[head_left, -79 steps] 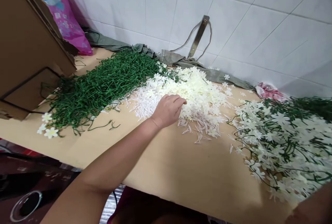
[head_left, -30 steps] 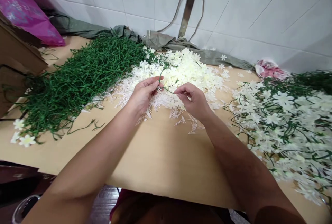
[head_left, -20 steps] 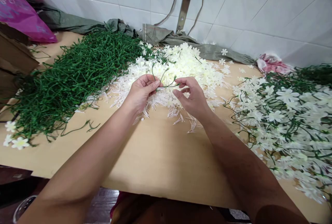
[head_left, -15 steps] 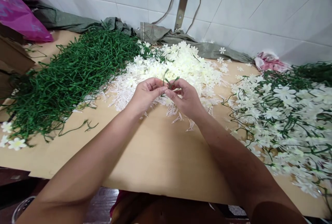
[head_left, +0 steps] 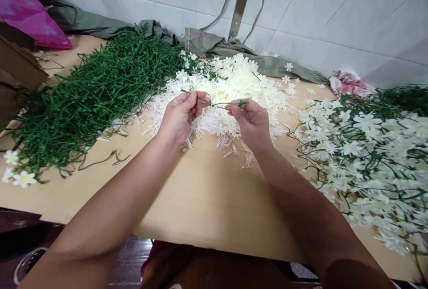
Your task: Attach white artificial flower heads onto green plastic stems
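Between my two hands a thin green artificial stem (head_left: 220, 103) stretches sideways above the flower pile. My left hand (head_left: 183, 113) pinches one side of it between thumb and fingers, with a green tip poking out past the thumb. On the other side my right hand (head_left: 251, 121) is closed on the stem, and a small tufted green end shows above its fingertips. Behind and below the hands lies a heap of loose white artificial flowers (head_left: 240, 72), their pale thin stalks pointing toward me.
A large pile of green stems (head_left: 100, 97) lies at left. White flowers on green stems (head_left: 361, 164) are heaped at right. A cardboard box (head_left: 20, 63) and pink bag (head_left: 36, 12) stand far left. A pink-and-white cloth (head_left: 349, 83) rests near the tiled wall (head_left: 301, 8).
My hands have moved apart, the left one leftward and the right one rightward. The green stem, bunched between the fingertips before, is now drawn out between them.
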